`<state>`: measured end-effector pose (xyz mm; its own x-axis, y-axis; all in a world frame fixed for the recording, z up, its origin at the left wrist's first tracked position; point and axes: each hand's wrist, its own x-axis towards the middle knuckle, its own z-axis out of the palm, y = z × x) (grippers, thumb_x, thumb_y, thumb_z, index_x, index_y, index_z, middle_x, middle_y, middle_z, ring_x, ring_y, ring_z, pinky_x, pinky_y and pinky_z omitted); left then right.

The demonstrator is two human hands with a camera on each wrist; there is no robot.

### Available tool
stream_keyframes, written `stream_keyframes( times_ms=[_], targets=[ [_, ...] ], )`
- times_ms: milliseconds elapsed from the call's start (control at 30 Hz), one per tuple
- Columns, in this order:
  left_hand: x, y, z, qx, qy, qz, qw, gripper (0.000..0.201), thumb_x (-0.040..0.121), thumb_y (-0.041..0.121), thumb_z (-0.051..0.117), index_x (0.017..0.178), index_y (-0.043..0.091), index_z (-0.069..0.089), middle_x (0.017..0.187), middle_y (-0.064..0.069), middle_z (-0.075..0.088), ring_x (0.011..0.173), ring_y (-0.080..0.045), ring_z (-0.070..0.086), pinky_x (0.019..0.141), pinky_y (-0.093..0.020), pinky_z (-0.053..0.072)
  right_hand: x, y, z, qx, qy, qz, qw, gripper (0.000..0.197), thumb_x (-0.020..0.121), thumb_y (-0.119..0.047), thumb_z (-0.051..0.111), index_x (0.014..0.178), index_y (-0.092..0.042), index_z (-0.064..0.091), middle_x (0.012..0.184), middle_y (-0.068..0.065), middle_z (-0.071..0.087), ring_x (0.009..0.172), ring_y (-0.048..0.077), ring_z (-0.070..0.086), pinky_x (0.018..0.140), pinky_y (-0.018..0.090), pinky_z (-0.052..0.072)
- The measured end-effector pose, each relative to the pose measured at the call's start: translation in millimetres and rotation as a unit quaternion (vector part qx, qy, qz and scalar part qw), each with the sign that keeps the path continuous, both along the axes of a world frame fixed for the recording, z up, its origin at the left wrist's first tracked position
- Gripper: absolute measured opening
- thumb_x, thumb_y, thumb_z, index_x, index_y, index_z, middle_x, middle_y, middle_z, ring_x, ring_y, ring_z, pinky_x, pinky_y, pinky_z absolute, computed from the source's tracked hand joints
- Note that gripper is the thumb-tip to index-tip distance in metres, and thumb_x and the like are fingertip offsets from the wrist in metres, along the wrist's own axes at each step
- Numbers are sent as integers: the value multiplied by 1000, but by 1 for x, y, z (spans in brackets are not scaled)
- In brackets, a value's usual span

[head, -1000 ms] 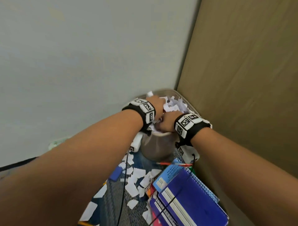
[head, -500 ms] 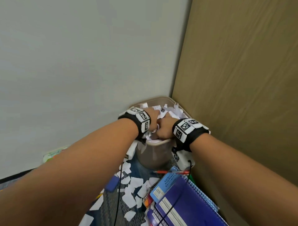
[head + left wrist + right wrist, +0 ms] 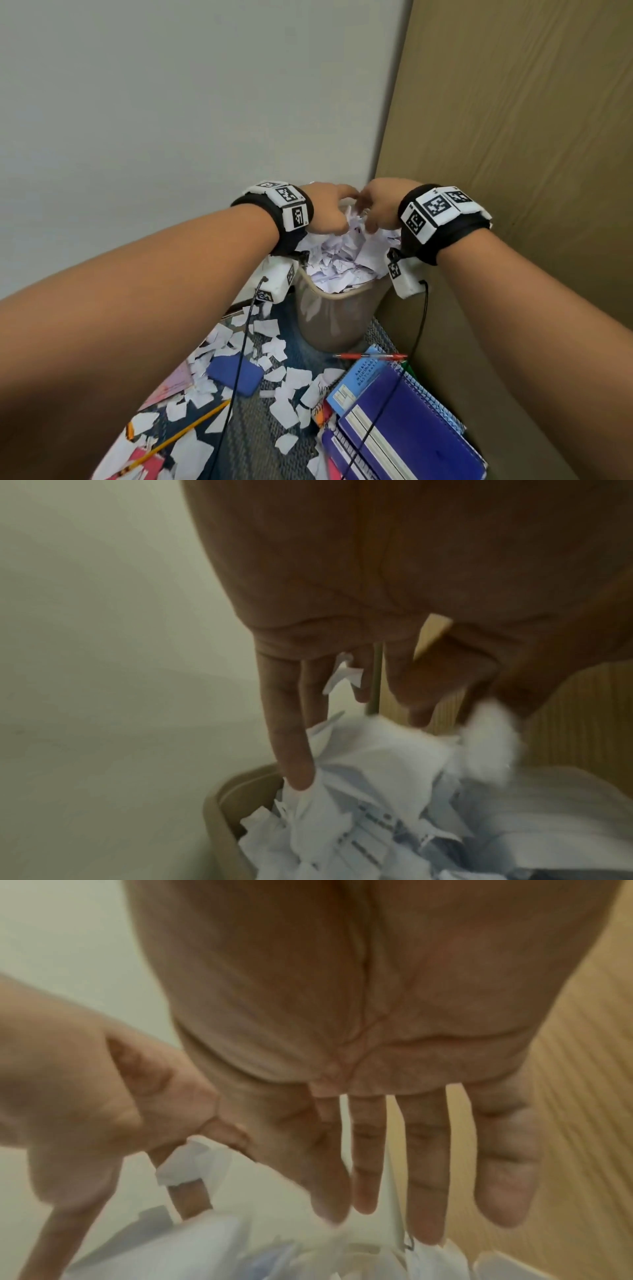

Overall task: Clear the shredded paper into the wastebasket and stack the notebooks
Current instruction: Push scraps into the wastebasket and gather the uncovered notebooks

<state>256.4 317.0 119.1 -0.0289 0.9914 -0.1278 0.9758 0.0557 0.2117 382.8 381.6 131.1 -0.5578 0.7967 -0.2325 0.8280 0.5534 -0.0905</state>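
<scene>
- my left hand (image 3: 327, 212) and right hand (image 3: 378, 205) hover together just above the wastebasket (image 3: 337, 317), fingers spread and pointing down, gripping nothing.
- shredded paper (image 3: 342, 257) heaps above the wastebasket's rim; a few scraps cling to or drop from my fingers (image 3: 291, 739).
- i judge this the release of one handful, so the clearing step is in hand and far from done.
- near the wastebasket's foot, floor scraps (image 3: 281, 390) lie scattered on the carpet.
- the notebooks (image 3: 400, 421) lie beside the wastebasket, a red pen (image 3: 370, 356) between them and it, loosely overlapped.
- next i would reach down to gather more scraps; the heap may need pressing down first.
</scene>
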Motion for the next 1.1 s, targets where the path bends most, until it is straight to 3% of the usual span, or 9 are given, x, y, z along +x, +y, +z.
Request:
stream_keyframes(
  times_ms=[100, 233, 300, 367, 433, 500, 700, 833, 1100],
  targets=[
    [4, -5, 2, 15, 7, -6, 1000, 68, 89, 8, 40, 149, 35, 25, 146, -10, 43, 116, -29, 54, 47, -17, 32, -2, 2, -5, 32, 16, -40, 999, 29, 86, -12, 56, 112, -15, 69, 107, 7, 68, 93, 27, 64, 79, 33, 53],
    [5, -9, 8, 45, 9, -38, 998, 68, 94, 2, 36, 151, 35, 19, 152, -5, 36, 117, -27, 53, 36, -8, 33, -1, 6, -8, 72, 89, -97, 989, 23, 88, -15, 55, 108, -11, 67, 91, 10, 63, 81, 30, 59, 67, 31, 47],
    [3, -8, 10, 67, 11, -58, 996, 68, 95, 2, 40, 151, 34, 20, 152, -1, 35, 124, -25, 49, 52, 0, 35, 1, 8, -10, 89, 122, -114, 982, 22, 87, -15, 56, 106, -11, 66, 92, 11, 63, 79, 31, 59, 64, 31, 46],
    [1, -8, 11, 75, 19, -71, 994, 68, 94, 3, 42, 150, 36, 22, 149, -2, 41, 120, -26, 52, 78, -18, 42, 1, 9, -11, 107, 148, -120, 976, 21, 86, -15, 56, 105, -11, 65, 91, 12, 62, 76, 31, 57, 62, 30, 43],
    [-1, -6, 12, 75, 17, -79, 994, 63, 95, 10, 43, 148, 39, 26, 140, -5, 51, 100, -25, 59, 87, -31, 47, 1, 9, -13, 117, 163, -124, 972, 22, 86, -16, 55, 105, -12, 65, 94, 12, 63, 75, 31, 55, 63, 31, 41],
    [-4, -2, 11, 95, 18, -84, 992, 58, 93, 13, 45, 145, 38, 33, 132, -2, 58, 102, -23, 60, 90, -35, 48, -1, 9, -14, 126, 177, -125, 968, 22, 86, -17, 56, 106, -13, 65, 98, 12, 65, 77, 31, 55, 64, 31, 42],
    [-27, -10, 13, 175, 23, -19, 984, 30, 93, 14, 46, 119, 23, 59, 102, 2, 67, 95, -21, 59, 75, -28, 41, -28, -13, -2, 157, 273, -96, 944, 21, 82, -22, 54, 97, -12, 67, 99, 12, 67, 91, 33, 62, 76, 37, 53],
    [-65, -66, 6, 172, 15, 65, 983, 10, 91, 23, 46, 88, 21, 55, 86, -5, 62, 75, -26, 57, 65, -33, 46, -80, -63, -2, 103, 334, -36, 936, 23, 80, -25, 51, 95, -15, 66, 99, 8, 66, 89, 30, 62, 76, 36, 53],
    [-162, -225, -95, -1, 71, 202, 977, 19, 91, 33, 46, 98, 27, 63, 96, -2, 67, 84, -25, 62, 74, -36, 54, -155, -161, -102, -15, 118, 182, 976, 21, 83, -31, 56, 97, -18, 64, 97, 7, 66, 85, 28, 63, 71, 33, 54]
  ],
)
